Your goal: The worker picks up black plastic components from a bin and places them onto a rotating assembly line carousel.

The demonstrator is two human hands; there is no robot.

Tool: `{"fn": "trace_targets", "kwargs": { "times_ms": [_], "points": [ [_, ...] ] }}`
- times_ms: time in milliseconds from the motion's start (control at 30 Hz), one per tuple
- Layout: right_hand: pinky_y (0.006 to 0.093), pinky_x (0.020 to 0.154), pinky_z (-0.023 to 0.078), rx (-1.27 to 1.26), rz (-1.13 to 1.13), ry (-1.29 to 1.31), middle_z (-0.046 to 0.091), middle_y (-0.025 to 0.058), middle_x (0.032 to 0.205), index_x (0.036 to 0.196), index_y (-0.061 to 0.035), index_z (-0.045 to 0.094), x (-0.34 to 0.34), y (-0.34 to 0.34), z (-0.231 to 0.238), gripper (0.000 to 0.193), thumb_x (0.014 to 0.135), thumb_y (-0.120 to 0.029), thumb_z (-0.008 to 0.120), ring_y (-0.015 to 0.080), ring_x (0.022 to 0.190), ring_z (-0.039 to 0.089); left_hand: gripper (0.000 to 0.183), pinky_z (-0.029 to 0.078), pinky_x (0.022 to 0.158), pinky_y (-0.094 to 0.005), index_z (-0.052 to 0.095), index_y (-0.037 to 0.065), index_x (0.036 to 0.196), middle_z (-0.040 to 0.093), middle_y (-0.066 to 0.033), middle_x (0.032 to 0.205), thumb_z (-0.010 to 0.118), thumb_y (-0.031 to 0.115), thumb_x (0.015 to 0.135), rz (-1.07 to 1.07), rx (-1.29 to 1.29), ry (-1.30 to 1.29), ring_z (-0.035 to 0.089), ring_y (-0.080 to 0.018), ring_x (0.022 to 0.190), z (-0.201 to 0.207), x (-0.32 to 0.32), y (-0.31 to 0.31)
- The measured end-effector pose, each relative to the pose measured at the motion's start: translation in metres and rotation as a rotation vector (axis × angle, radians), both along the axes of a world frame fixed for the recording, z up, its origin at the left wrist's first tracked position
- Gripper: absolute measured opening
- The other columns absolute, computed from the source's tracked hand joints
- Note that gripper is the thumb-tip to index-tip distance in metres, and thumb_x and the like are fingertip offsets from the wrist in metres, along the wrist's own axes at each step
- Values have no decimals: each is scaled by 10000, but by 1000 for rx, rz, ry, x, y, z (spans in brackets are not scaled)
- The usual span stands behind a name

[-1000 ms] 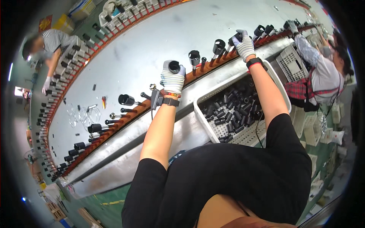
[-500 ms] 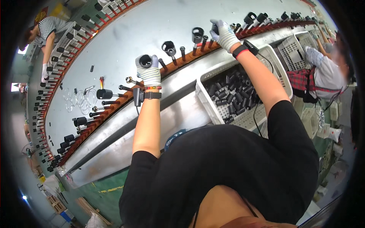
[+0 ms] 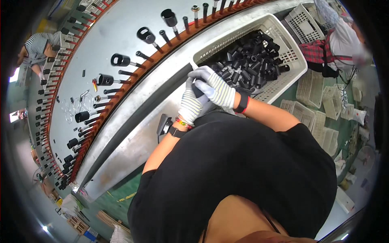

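Both of my gloved hands are together close in front of my chest, beside the near corner of a white crate. My left hand point(image 3: 189, 104) is closed around a dark cylindrical piece point(image 3: 197, 90), mostly hidden by the gloves. Over the top of it curl the fingers of my right hand point(image 3: 216, 87), closed on the same piece. Short black tubes point(image 3: 253, 67) lie heaped in the white perforated crate point(image 3: 302, 72) at the right. Beyond the hands, black cup-shaped parts point(image 3: 146, 35) stand on stems along the curved brown rail point(image 3: 156, 56).
A metal ledge point(image 3: 133, 121) runs between me and the rail. Clear looped tubing point(image 3: 77, 106) lies on the pale table at the left. A person in a striped shirt point(image 3: 38, 46) works at the far-left rail; another person point(image 3: 344, 48) is at the right, near more crates point(image 3: 310, 87).
Both hands have drawn back from the rail and come together in front of my chest. My left hand brought a black cup-shaped part; the right came in from the rail. The view has shifted.
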State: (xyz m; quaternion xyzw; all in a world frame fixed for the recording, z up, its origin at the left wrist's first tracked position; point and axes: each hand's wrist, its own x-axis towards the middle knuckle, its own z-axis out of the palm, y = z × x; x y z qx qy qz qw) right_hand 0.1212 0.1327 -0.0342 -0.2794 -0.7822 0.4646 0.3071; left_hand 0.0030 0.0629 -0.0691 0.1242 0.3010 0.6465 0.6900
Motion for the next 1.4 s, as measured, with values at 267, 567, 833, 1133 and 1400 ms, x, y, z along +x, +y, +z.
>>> {"fn": "trace_targets", "kwargs": {
  "times_ms": [267,567,833,1133,1400],
  "points": [
    [453,1030,426,-267,-571,-1116,495,213,1378,1339,-127,533,156,129,-134,623,789,-363,704,403,1239,505,234,486,663,-242,591,49,968,612,-13,782,719,-15,783,98,81,1086,572,-91,705,6,-11,-4],
    [553,1095,359,-375,-307,-1568,339,105,1526,1488,-356,300,212,162,-149,1006,647,-473,838,460,1366,328,189,497,626,-257,600,24,910,627,-40,763,742,54,789,125,-247,1155,601,-107,663,21,3,-46],
    [583,1058,370,-234,-300,-1600,444,112,1440,1464,-239,324,223,164,-179,1089,560,-416,906,462,1323,372,200,496,641,-261,576,14,986,606,-43,754,697,16,828,214,-372,871,581,-111,668,-4,15,-72],
    [620,1012,409,-249,-233,-1561,496,100,1400,1364,-199,479,217,136,-161,898,591,-418,881,403,1305,440,237,514,632,-249,585,3,1010,615,-38,792,714,11,811,221,-317,849,596,-100,689,-1,55,-67],
    [494,958,497,-175,-478,-1482,440,67,1400,1300,-221,535,205,107,-179,380,922,-177,535,381,1215,519,305,481,679,-260,518,90,1138,577,-9,901,697,142,897,382,59,692,552,-108,785,20,69,-2]
  ]
}}
